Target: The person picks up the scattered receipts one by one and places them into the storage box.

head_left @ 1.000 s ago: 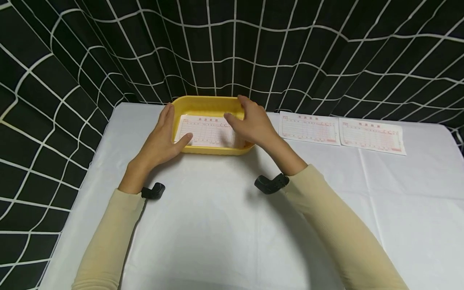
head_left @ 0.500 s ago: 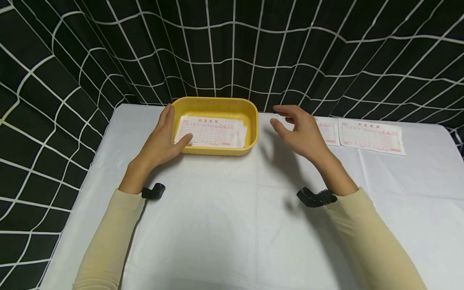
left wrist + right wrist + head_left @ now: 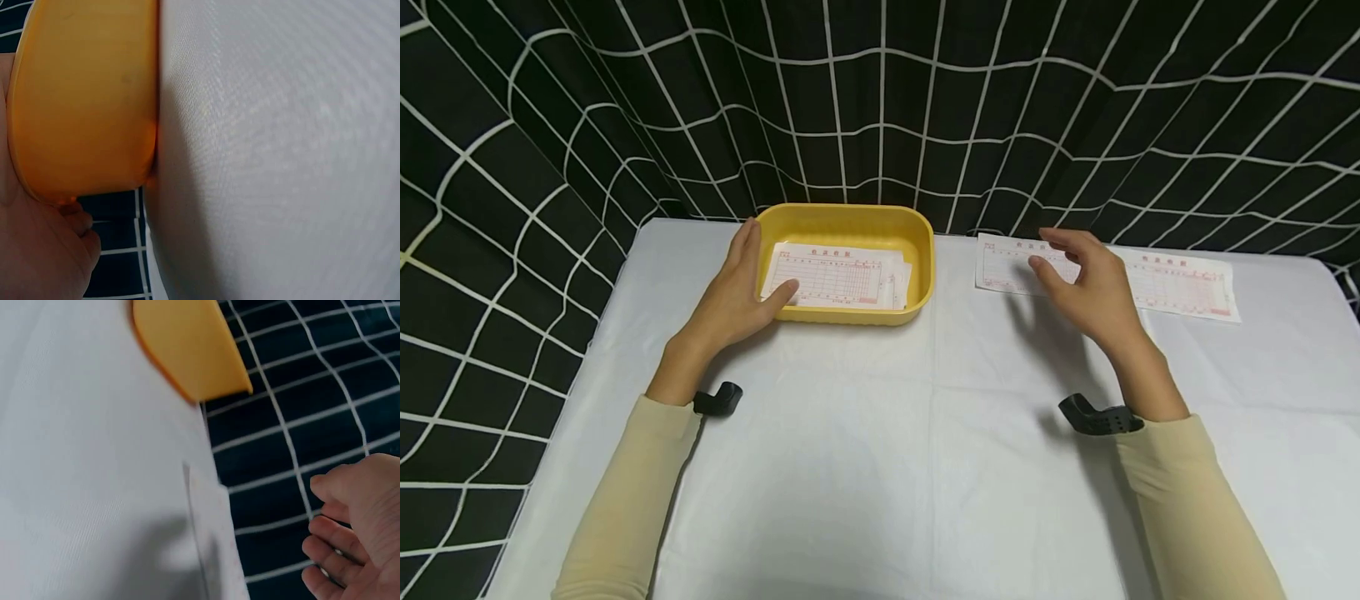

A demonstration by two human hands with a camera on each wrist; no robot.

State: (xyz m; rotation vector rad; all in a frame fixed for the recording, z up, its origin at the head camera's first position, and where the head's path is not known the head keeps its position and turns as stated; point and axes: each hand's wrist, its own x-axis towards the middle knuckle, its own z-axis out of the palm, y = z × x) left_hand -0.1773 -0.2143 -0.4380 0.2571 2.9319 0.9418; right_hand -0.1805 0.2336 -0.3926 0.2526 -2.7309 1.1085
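Note:
A yellow plastic basket (image 3: 917, 287) stands at the back of the white table, with several red-printed paper slips (image 3: 827, 271) lying in it. My left hand (image 3: 722, 287) holds the basket at its left end, the fingers along the outside and the thumb over the front rim; in the left wrist view, fingertips show past the basket wall (image 3: 81, 100). To the right, my right hand (image 3: 1093, 287) hovers with relaxed fingers and nothing in its grasp, partly covering two slips. One is the nearer slip (image 3: 1006, 265), the other the farther slip (image 3: 1187, 283). In the right wrist view the hand (image 3: 356, 531) is loosely bent.
A white cloth (image 3: 850, 458) covers the table. Behind and to the left hangs a black curtain (image 3: 865, 92) with a white grid. Each wrist carries a small black camera, such as the right wrist camera (image 3: 1097, 417).
My right hand has left the basket and moved right, over the two slips on the table. Its fingers hold nothing. My left hand has stayed at the basket's left end.

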